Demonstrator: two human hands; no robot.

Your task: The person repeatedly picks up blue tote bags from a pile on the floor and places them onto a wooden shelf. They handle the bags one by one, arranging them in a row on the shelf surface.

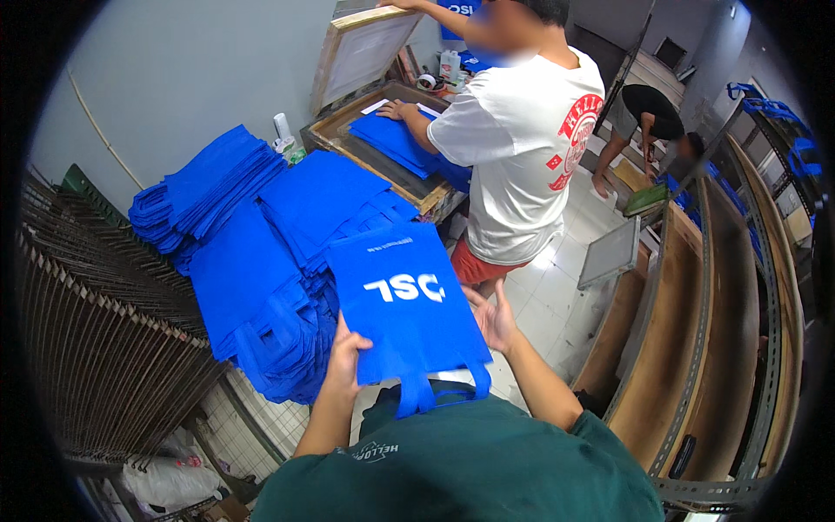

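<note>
drying rack (104,348) of dark slats filling the left side, tilted. beside it, piled blue bags (261,252) heaped across the bench (252,422), several stacks fanned and overlapping. behind the heap, a co-worker in white shirt (522,148) at a wooden screen-print frame (361,48), raised on its hinge, one hand flat on a blue bag beneath it. long wooden shelving (696,313) along the right.

printed blue bag (409,300) held up in front of the chest, white print facing the camera, handles hanging down toward the green shirt. left hand (346,365) clamped on the lower left edge, thumb over the cloth. right hand (494,317) open, fingers spread, propping the right edge from behind, probably no pinch.

step in hand, by the look: carrying a freshly printed bag flat. next move calls for keeping the print untouched and level.
</note>
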